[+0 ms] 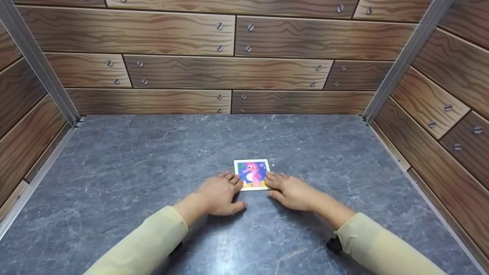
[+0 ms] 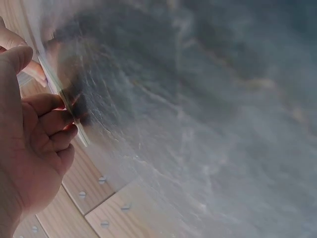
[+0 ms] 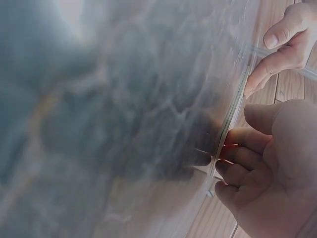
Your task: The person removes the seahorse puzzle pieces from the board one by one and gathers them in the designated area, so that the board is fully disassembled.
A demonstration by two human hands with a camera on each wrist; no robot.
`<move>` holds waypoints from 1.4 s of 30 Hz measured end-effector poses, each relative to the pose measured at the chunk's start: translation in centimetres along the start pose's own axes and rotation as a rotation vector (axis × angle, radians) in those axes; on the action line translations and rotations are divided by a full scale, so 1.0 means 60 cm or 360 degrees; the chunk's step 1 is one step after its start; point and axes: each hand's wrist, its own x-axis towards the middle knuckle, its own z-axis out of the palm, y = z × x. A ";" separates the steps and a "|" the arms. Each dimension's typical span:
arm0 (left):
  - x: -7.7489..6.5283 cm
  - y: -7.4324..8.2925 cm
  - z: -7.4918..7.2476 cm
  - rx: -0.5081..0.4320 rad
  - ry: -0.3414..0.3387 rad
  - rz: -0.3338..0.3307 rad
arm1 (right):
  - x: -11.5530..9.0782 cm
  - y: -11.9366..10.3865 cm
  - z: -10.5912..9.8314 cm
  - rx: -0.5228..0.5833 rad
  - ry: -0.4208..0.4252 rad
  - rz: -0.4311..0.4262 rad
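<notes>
Picture card (image 1: 252, 172): lying on desk (image 1: 153, 152), side edges partly hiding behind fingers (image 1: 237, 185)
Left hand (image 1: 221, 194): touching, fingers resting side by side (thumb sitting apart)
Right hand (image 1: 293, 191): doing likewise

Picture card (image 1: 253, 173) shows pink on blue, white border, yellow-orange strip at six o'clock. Tabletop (image 1: 153, 152) grey, pale marble veining. Wall (image 1: 191, 72) brown wood-grain.

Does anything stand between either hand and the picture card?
Nothing visible does: the left hand touches the picture card at its left side, and the right hand touches its right side.
</notes>
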 end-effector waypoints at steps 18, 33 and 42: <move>-0.061 0.009 0.007 -0.0023 0.0018 0.0058 | -0.024 -0.037 0.017 -0.0038 -0.0007 -0.0168; -0.105 0.021 0.018 0.0053 0.0091 0.0145 | -0.044 -0.062 0.026 -0.0027 -0.0059 -0.0263; -0.126 0.027 0.022 0.0052 0.0143 0.0171 | -0.054 -0.074 0.032 -0.0061 -0.0047 -0.0297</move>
